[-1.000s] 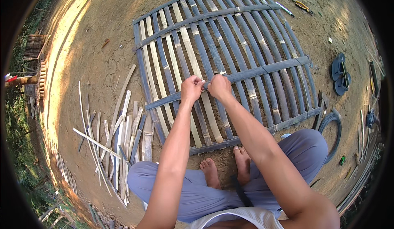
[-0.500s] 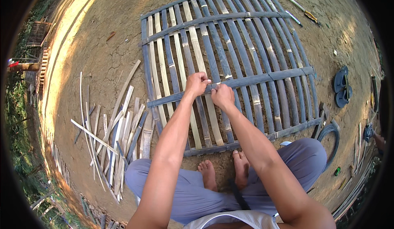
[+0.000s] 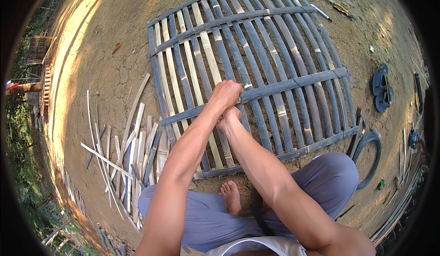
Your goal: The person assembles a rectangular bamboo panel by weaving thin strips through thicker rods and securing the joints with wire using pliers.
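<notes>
Closely paired, the hands meet over the nearer inner crossbar (image 3: 293, 84) of a slatted panel (image 3: 274, 52), which lies flat on the ground (image 3: 117, 72). The left hand (image 3: 228, 93) is curled like a fist; the right hand (image 3: 230, 115) tucks against the left wrist, too hidden to tell how far it closes. What either grips cannot be seen.
</notes>
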Motion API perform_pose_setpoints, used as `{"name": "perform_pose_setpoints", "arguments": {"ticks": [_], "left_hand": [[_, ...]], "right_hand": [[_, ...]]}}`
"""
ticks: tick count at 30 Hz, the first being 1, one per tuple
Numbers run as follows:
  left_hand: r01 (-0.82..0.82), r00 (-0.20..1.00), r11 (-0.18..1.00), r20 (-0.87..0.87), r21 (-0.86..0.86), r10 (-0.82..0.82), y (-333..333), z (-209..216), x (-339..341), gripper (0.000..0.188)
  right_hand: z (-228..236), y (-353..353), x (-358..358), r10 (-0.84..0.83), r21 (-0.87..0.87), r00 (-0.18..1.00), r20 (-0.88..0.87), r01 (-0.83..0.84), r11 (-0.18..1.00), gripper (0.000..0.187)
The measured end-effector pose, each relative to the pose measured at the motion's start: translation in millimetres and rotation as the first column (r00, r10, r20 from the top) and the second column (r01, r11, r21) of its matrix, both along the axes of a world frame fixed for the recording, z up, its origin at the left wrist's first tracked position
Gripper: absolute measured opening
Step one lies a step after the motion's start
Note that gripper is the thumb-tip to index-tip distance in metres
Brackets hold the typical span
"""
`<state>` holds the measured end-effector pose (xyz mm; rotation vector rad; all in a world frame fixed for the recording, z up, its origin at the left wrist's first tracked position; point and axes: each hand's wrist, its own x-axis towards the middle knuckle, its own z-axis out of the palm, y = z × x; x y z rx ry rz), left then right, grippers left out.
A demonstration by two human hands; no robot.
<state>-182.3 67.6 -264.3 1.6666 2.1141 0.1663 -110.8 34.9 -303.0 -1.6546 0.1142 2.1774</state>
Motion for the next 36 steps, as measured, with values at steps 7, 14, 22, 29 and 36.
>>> {"name": "perform_pose_setpoints", "arguments": {"ticks": [7,14,22,29,36], "left_hand": [[-0.424,0.841,0.877,0.260,-0.228,0.474,-31.1,1.3,-30.0,0.024],[-0.493,0.809,0.862,0.302,-0.122,0.505,-66.1,-14.7,-1.8,0.032],[-0.707,0.681,0.707,0.277,0.009,0.678,-69.7,-17.8,31.8,0.017],[-0.761,0.640,0.640,0.283,0.103,0.715,-69.3,-35.9,40.6,0.006],[-0.320,0.933,0.947,0.177,0.007,0.314,-51.9,-17.1,-20.8,0.005]], "right_hand": [[8.0,12.6,8.3,0.302,0.105,0.945,0.129,-0.316,0.943,0.027],[18.3,31.0,59.4,0.554,0.398,0.425,0.715,-0.900,0.176,0.031],[45.9,86.7,56.3,-0.125,0.130,0.370,0.921,-0.591,-0.796,0.007],[50.5,107.2,34.1,0.108,-0.016,-0.153,0.982,-0.641,-0.767,0.015],[39.7,61.1,56.8,0.257,0.179,0.050,0.965,-0.842,-0.509,0.016]]}}
